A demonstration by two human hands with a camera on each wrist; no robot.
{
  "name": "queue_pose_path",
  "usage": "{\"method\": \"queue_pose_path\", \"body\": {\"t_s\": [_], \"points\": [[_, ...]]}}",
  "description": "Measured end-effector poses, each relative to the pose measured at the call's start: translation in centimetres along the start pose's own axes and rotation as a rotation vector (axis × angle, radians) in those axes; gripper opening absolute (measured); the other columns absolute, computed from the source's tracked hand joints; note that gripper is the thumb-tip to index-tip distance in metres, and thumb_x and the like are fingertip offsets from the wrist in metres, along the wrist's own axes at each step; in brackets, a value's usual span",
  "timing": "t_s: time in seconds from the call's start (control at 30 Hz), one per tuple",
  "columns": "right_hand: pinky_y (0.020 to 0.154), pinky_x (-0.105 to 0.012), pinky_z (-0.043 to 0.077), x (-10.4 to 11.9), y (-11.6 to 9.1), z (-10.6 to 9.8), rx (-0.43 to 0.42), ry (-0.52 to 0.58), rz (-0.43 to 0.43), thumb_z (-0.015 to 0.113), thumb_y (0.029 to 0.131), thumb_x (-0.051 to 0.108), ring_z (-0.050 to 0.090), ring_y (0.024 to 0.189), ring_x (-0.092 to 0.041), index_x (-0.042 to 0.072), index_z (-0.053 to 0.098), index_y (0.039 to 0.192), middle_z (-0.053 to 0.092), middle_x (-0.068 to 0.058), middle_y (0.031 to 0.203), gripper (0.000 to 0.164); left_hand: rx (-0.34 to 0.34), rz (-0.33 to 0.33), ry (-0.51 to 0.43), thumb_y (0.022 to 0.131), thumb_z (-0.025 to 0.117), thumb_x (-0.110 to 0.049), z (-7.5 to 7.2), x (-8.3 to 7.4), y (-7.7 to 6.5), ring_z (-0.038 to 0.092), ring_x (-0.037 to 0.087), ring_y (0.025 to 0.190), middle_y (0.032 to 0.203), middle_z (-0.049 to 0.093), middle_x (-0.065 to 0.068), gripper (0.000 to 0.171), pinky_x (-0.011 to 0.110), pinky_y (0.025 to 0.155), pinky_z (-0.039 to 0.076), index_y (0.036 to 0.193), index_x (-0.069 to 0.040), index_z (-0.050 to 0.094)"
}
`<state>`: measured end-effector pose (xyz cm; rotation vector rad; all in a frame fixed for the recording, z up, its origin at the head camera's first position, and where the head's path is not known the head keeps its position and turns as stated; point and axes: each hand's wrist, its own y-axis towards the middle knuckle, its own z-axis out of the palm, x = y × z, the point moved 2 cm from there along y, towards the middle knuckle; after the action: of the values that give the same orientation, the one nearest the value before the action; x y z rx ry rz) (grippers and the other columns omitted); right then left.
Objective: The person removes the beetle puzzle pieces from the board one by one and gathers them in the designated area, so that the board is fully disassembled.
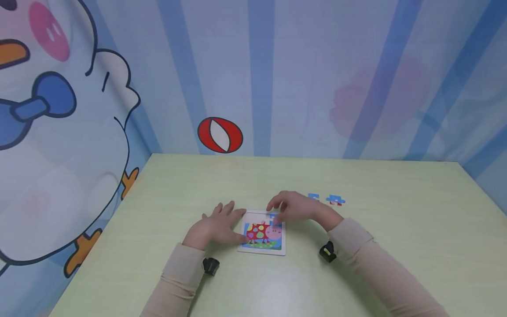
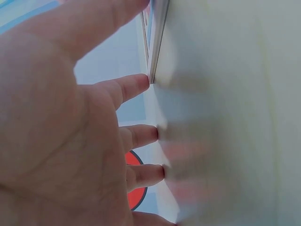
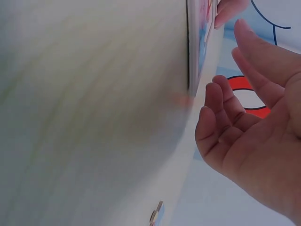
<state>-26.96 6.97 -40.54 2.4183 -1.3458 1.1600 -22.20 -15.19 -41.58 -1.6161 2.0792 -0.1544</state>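
A square jigsaw puzzle (image 1: pixel 259 237) with a white frame lies on the table. Its picture is a red, spotted, pink-faced animal on grass, with bare white in the upper left. My left hand (image 1: pixel 219 224) rests spread at the puzzle's left side. The thumb and a fingertip touch the frame, and other fingertips meet the tabletop in the left wrist view. Over the upper right corner hovers my right hand (image 1: pixel 295 206), with a blue piece (image 1: pixel 273 216) below its fingers. In the right wrist view its fingers (image 3: pixel 214 96) are loosely bent, and nothing shows between them.
Two loose blue jigsaw pieces, one (image 1: pixel 335 200) fully seen and one (image 1: pixel 313 196) partly covered by the right hand, lie right of the puzzle. The pale table (image 1: pixel 158 189) ends at a printed backdrop (image 1: pixel 301 88).
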Motion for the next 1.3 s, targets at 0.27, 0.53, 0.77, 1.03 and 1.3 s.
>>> {"method": "queue_pose_path", "body": {"t_s": [0.27, 0.53, 0.77, 1.03, 1.3], "points": [[0.086, -0.035, 0.048, -0.1, 0.3, 0.7, 0.025, -0.045, 0.004, 0.077, 0.082, 0.019, 0.052, 0.099, -0.020, 0.018, 0.071, 0.105, 0.056, -0.003, 0.112, 0.023, 0.003, 0.007, -0.001, 0.083, 0.068, -0.050, -0.1, 0.0, 0.0, 0.010, 0.046, 0.145, 0.161, 0.015, 0.013, 0.081, 0.076, 0.103, 0.014, 0.151, -0.022, 0.034], [0.088, -0.036, 0.048, 0.0, 0.5, 0.9, 0.035, -0.074, 0.020, 0.077, 0.082, 0.018, 0.051, 0.099, -0.020, 0.021, 0.072, 0.101, 0.055, -0.001, 0.108, 0.020, 0.004, 0.006, -0.003, 0.083, 0.068, -0.050, -0.1, 0.0, -0.1, 0.009, 0.045, 0.145, 0.161, 0.014, 0.013, 0.081, 0.076, 0.104, 0.014, 0.151, -0.022, 0.034], [0.086, -0.035, 0.047, -0.2, 0.7, 1.2, 0.035, -0.078, 0.032, 0.079, 0.081, 0.017, 0.048, 0.097, -0.020, 0.021, 0.071, 0.096, 0.052, 0.000, 0.104, 0.018, 0.003, 0.000, -0.010, 0.083, 0.068, -0.050, -0.1, -0.1, -0.3, 0.008, 0.045, 0.145, 0.161, 0.014, 0.013, 0.081, 0.075, 0.105, 0.013, 0.151, -0.022, 0.034], [0.085, -0.035, 0.046, 0.1, 0.6, 1.5, 0.036, -0.085, 0.033, 0.079, 0.080, 0.016, 0.046, 0.097, -0.020, 0.020, 0.071, 0.094, 0.050, -0.001, 0.105, 0.016, -0.009, -0.013, -0.001, 0.082, 0.069, -0.051, 0.4, 0.3, 0.4, 0.007, 0.043, 0.146, 0.161, 0.013, 0.011, 0.082, 0.075, 0.105, 0.013, 0.151, -0.024, 0.033], [0.082, -0.033, 0.044, 0.2, 0.5, 1.5, 0.030, -0.103, 0.010, 0.078, 0.081, 0.015, 0.044, 0.096, -0.020, 0.018, 0.072, 0.093, 0.047, -0.002, 0.104, 0.014, -0.011, -0.005, -0.009, 0.082, 0.069, -0.050, 0.3, 0.2, 0.1, 0.008, 0.044, 0.145, 0.161, 0.015, 0.012, 0.082, 0.075, 0.105, 0.012, 0.150, -0.023, 0.034]]}}
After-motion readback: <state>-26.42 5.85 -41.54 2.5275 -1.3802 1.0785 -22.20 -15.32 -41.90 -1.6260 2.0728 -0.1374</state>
